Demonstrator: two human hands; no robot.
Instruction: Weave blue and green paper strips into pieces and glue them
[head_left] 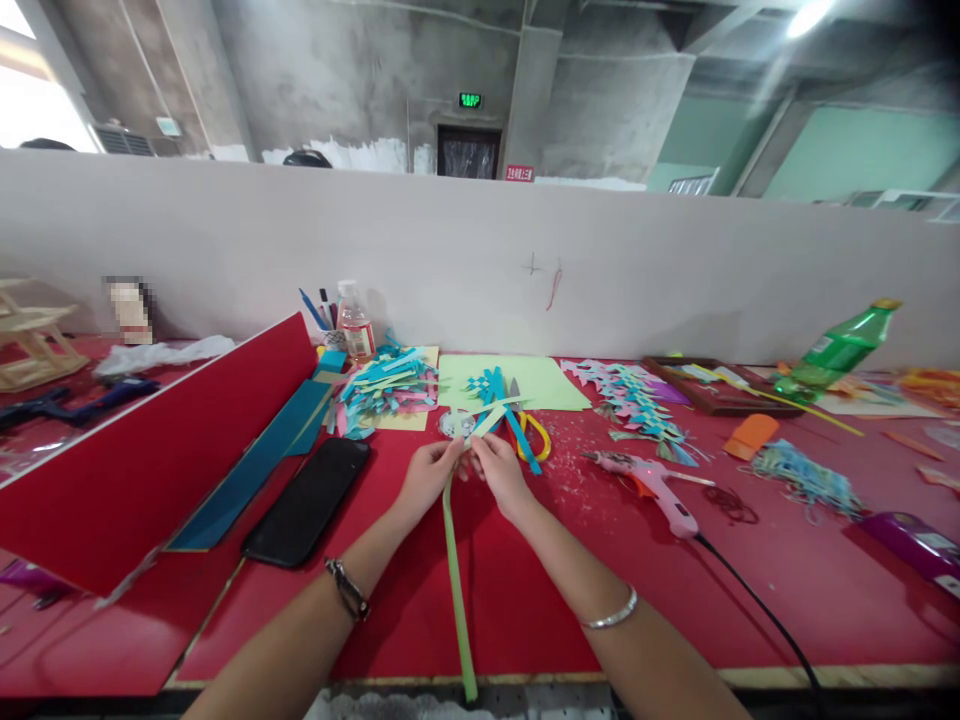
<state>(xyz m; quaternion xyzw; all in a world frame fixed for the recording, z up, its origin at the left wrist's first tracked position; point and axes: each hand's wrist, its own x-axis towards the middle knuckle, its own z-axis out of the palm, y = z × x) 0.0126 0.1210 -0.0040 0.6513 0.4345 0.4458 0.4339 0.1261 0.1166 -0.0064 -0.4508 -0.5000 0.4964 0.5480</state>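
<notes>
My left hand [429, 474] and my right hand [499, 468] meet over the red table [750, 590], both pinched on the top end of a long light-green paper strip [457, 590] that trails down toward me. Just beyond my fingers lies a woven piece of blue and pale-green strips [495, 395] on a light-green sheet [547, 380]. Scissors with yellow handles [536, 432] lie beside my right hand. A roll of clear tape [454, 424] sits just above my left fingers.
A black phone [307, 500] lies left of my arm, beside blue card [255, 462] and a red board [142, 470]. A heap of cut strips [386, 390] and a bottle [355, 325] stand behind. A pink glue gun [652, 480], woven pieces [637, 405] and a green bottle [840, 350] are right.
</notes>
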